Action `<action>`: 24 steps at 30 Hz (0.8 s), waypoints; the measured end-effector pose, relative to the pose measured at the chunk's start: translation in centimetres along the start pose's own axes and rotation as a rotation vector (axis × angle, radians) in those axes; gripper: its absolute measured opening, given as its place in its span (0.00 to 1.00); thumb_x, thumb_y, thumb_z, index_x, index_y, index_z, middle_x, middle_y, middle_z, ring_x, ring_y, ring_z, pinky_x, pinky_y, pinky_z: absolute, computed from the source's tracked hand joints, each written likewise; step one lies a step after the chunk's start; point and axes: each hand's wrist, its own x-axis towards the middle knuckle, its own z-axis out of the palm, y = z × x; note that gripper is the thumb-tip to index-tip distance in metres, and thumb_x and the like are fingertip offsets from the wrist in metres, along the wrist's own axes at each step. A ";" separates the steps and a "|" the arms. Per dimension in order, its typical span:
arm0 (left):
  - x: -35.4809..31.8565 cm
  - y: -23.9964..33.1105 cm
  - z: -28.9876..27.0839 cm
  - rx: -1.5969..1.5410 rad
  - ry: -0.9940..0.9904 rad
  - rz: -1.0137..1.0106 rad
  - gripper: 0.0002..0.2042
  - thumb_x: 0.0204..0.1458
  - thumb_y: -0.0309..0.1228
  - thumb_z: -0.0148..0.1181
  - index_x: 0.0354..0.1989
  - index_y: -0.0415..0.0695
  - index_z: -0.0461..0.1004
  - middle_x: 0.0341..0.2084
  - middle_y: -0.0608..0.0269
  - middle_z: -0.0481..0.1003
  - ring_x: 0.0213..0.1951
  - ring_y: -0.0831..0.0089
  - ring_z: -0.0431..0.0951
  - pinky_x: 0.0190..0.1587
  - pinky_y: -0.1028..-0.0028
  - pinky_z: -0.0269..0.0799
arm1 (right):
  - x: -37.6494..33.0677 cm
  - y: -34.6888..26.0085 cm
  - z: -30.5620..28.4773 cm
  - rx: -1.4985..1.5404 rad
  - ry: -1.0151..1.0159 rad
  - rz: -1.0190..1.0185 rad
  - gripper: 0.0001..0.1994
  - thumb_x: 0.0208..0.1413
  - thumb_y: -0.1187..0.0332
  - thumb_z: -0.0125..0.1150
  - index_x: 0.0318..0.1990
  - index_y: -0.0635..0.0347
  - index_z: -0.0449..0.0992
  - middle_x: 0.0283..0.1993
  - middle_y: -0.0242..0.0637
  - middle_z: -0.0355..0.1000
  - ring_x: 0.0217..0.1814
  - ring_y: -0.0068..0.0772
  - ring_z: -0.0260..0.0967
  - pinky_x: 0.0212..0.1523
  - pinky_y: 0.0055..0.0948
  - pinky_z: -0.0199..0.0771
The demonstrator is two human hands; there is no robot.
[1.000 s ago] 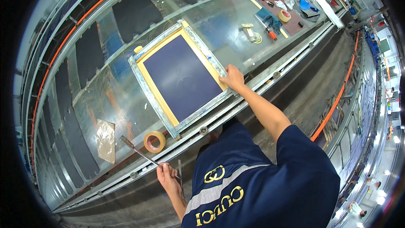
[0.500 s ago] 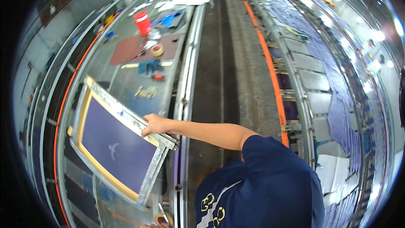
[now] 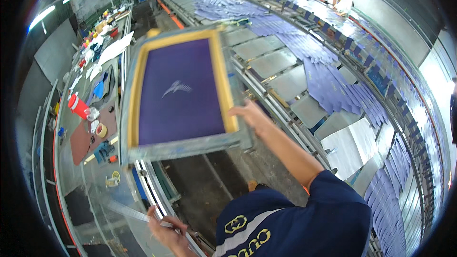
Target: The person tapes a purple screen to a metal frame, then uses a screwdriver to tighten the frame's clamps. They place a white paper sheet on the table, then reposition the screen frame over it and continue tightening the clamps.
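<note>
Frame (image 3: 221, 83), grey outside with a yellow inner border, appears to be off the table, in front of the person. Purple sheet (image 3: 183, 114) fills it and bears a pale mark near the middle.

Step in hand, as judged: one-handed support of the frame in the air. Any further move would call for a firm hold and controlled tilt, as nearly all the load sits to one side of the grip. A second point of support would steady it, but the left hand is occupied.

Right hand (image 3: 252, 115) pinches the frame at its right side, low down, near the lower right corner. Part of the hand reaches over the yellow border; how far the fingers wrap behind cannot be told. The body of the frame extends left and upward from this grip.

Left hand (image 3: 166, 231) is closed about a flat metal tool (image 3: 127, 211), near the edge of the table (image 3: 122, 192) and well apart from the frame. The tool points left over the tabletop; blur hides the exact finger placement.
</note>
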 end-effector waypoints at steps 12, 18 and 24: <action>7.8 -9.5 7.1 -0.218 -0.414 0.347 0.23 0.71 0.51 0.37 0.26 0.50 0.57 0.07 0.67 0.58 0.08 0.75 0.57 0.30 0.68 0.63 | -6.3 -1.1 -8.1 0.421 0.351 -0.065 0.18 0.46 0.64 0.67 0.44 0.57 0.72 0.34 0.31 0.69 0.32 0.26 0.69 0.33 0.30 0.70; 9.0 -10.1 6.0 0.012 -0.455 0.483 0.25 0.70 0.55 0.36 0.24 0.50 0.58 0.05 0.69 0.56 0.09 0.76 0.59 0.27 0.71 0.64 | -6.8 -2.4 -6.5 0.440 0.398 -0.092 0.19 0.45 0.62 0.66 0.44 0.56 0.71 0.34 0.31 0.68 0.29 0.25 0.68 0.30 0.29 0.68; 9.6 -10.2 5.1 0.054 -0.493 0.554 0.28 0.69 0.57 0.38 0.21 0.48 0.57 0.08 0.69 0.56 0.15 0.75 0.57 0.27 0.72 0.62 | -7.6 -6.6 -3.9 0.415 0.331 -0.008 0.21 0.44 0.59 0.67 0.45 0.57 0.71 0.37 0.34 0.69 0.31 0.28 0.70 0.31 0.31 0.69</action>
